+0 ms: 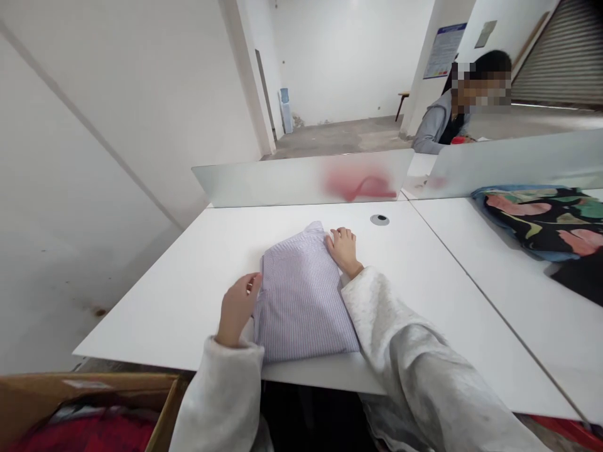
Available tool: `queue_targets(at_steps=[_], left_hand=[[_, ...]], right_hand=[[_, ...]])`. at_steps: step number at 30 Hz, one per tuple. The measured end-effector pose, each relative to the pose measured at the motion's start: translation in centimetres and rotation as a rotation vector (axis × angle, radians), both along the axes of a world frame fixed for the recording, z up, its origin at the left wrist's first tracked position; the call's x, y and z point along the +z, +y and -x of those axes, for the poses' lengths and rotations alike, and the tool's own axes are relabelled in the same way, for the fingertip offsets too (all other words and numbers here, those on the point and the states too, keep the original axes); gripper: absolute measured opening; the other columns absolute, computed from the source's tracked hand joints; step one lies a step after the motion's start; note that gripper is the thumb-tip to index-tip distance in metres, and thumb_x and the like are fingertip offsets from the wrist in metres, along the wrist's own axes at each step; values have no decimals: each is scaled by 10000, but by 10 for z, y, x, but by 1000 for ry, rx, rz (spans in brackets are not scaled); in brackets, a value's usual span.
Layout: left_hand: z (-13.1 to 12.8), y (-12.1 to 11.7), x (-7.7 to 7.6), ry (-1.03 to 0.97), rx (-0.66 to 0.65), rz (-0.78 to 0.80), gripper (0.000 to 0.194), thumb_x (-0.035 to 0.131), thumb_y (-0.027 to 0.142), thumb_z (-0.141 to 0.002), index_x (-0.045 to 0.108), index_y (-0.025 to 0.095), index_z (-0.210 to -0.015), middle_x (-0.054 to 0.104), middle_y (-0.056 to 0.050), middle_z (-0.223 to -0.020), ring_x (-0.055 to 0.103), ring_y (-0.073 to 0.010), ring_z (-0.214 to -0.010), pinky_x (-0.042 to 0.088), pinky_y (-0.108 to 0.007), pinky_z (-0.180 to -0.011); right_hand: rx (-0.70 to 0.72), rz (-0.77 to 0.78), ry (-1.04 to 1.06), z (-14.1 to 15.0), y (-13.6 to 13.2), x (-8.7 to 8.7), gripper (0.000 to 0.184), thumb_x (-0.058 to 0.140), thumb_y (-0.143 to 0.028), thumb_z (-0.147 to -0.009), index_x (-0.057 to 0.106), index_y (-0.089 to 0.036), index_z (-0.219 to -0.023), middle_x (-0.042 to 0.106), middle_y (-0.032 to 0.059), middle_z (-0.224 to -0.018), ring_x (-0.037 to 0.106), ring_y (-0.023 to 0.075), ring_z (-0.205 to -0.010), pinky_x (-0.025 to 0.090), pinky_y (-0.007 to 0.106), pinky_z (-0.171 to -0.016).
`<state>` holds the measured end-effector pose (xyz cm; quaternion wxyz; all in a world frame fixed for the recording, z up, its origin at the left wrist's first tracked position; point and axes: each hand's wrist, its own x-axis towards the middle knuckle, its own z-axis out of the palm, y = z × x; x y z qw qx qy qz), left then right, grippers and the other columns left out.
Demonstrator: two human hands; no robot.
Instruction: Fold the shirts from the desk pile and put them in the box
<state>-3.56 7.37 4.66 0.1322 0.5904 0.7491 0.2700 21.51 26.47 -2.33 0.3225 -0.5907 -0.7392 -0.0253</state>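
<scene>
A folded shirt [304,301] with thin purple and white stripes lies flat on the white table, its narrower end pointing away from me. Beside its left edge is my left hand [239,306], fingers loosely bent and their tips at the cloth. My right hand [343,250] rests at the upper right edge, the thumb against the shirt and the other fingers slightly curled and apart on the table side. Neither hand shows cloth gripped between its fingers.
A frosted divider [282,182] runs along the table's far edge. Dark floral clothing [541,220] lies on the right-hand table. At lower left stands a cardboard box [28,389] with red cloth [103,433] inside. Beyond the divider, a person [433,125] is at another desk.
</scene>
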Motion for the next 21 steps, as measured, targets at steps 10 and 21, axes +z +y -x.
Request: queue_targets(at_steps=[10, 21], left_hand=[[3, 89, -43, -47, 81, 29, 343, 535, 520, -793, 573, 179, -802, 640, -145, -979, 600, -280, -958, 419, -361, -838], [-1, 69, -48, -736, 66, -31, 549, 562, 412, -819, 400, 119, -1253, 609, -201, -1158, 623, -250, -978, 481, -384, -845]], right_hand=[[98, 184, -49, 6, 5, -8, 457, 372, -454, -929, 676, -113, -919, 589, 175, -1044, 483, 279, -1027, 335, 417, -891], [387, 434, 414, 18, -3, -5, 424, 361, -473, -905, 432, -158, -1178, 665, 81, -855, 615, 201, -720, 461, 312, -697]])
